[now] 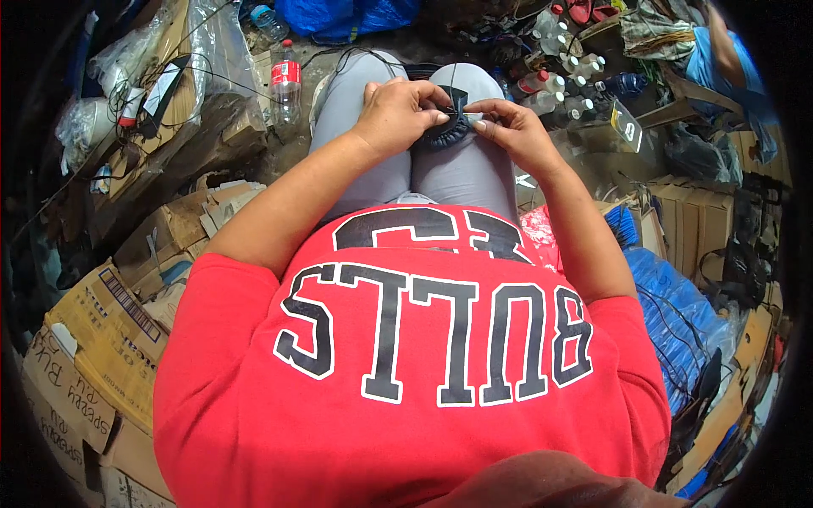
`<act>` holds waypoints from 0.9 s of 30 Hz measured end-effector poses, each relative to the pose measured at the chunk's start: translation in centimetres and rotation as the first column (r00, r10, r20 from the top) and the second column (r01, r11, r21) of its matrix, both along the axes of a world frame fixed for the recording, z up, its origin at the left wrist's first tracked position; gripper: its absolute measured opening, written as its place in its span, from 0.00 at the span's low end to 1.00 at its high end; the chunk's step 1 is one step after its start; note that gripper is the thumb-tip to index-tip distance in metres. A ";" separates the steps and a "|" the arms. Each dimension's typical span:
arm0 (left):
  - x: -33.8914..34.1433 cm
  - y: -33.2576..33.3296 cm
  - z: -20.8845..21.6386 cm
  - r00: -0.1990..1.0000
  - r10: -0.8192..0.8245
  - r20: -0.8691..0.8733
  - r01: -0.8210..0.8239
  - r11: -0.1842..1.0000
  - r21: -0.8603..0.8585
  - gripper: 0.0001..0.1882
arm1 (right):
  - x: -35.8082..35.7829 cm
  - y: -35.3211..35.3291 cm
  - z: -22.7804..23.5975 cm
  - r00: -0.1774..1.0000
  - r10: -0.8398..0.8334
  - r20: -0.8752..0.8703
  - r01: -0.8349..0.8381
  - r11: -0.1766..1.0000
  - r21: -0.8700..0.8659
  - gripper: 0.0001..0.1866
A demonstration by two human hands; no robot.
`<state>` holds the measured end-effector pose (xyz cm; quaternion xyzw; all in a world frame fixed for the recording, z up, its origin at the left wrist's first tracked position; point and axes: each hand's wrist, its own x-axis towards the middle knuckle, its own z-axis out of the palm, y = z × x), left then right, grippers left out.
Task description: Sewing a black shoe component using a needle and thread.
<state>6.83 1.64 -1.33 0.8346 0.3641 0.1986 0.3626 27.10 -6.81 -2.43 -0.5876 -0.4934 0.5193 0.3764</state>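
Over my knees, clad in light grey trousers (457, 173), lies a small dark piece (446, 137) with a rounded, gathered or ridged edge. Its exact kind cannot be made out. My left hand (398, 112) pinches it from the left, thumb and fingertips close together. From the other side my right hand (515, 134) grips its right edge between thumb and index finger. A thin dark strand rises from the piece between the hands. Small scissors (525, 180) with pale blades lie beside my right thigh, partly hidden.
A clear bottle with a red cap (286, 85) stands left of my knees. Several plastic bottles (555, 85) crowd the floor at far right. Cardboard (102, 339) piles up at left, with a blue plastic-wrapped bundle (669, 313) at right. Another person's arm (724, 46) shows at upper right.
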 end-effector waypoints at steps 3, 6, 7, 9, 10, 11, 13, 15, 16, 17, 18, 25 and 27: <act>0.4 -0.2 -0.6 0.996 0.013 0.088 0.002 0.986 -0.166 0.11 | -0.6 0.0 0.8 1.000 0.004 0.015 -0.004 1.000 0.012 0.11; 1.3 0.0 -0.9 0.994 0.035 0.108 -0.001 0.954 -0.299 0.09 | -0.3 0.2 1.0 1.000 -0.025 0.016 0.025 1.000 -0.009 0.09; 1.3 0.0 -1.2 0.990 0.015 0.140 0.032 0.945 -0.325 0.09 | -0.6 0.4 1.3 0.996 -0.015 0.089 0.014 1.000 0.010 0.09; 1.2 0.4 -1.7 0.988 0.001 0.155 0.062 0.913 -0.403 0.07 | -0.7 0.8 2.2 0.987 -0.005 0.162 -0.001 0.999 0.032 0.08; 1.2 0.5 -1.1 0.988 -0.005 0.156 0.068 0.913 -0.401 0.07 | -0.5 0.9 2.6 0.978 0.022 0.208 -0.030 0.999 0.036 0.07; 1.1 0.3 -0.5 0.994 -0.048 0.102 0.068 0.977 -0.204 0.06 | -0.4 0.9 2.7 0.966 0.049 0.252 -0.060 0.997 0.037 0.06; 0.8 0.5 0.0 0.996 -0.082 0.041 0.082 0.997 0.002 0.06 | -0.1 0.8 2.6 0.975 0.056 0.215 -0.076 0.993 0.085 0.05; -0.2 1.2 0.0 0.990 -0.094 0.103 0.060 0.954 0.293 0.06 | 1.0 0.8 1.7 0.985 0.053 0.164 -0.079 0.984 0.157 0.07; -0.9 1.5 -0.2 0.990 -0.094 0.101 0.061 0.954 0.295 0.06 | 1.7 1.0 1.8 0.988 0.040 0.148 -0.067 0.981 0.182 0.08; -1.5 1.6 -0.4 0.993 -0.079 0.088 0.060 0.978 0.200 0.06 | 2.2 0.6 1.8 1.000 0.024 0.002 -0.024 1.000 -0.002 0.09; -1.8 1.6 -0.5 0.995 -0.064 0.074 0.056 0.993 0.104 0.06 | 2.2 0.6 1.5 1.000 0.023 0.000 -0.023 1.000 -0.001 0.09; 0.0 0.6 2.0 0.984 -0.166 -0.060 0.163 0.985 -0.052 0.06 | 1.0 -0.2 0.6 1.000 0.001 -0.016 -0.001 1.000 -0.013 0.09; 0.3 1.1 1.6 0.978 -0.203 -0.055 0.203 0.979 -0.009 0.06 | 1.4 -0.9 1.8 0.997 -0.022 0.073 0.025 0.999 -0.030 0.08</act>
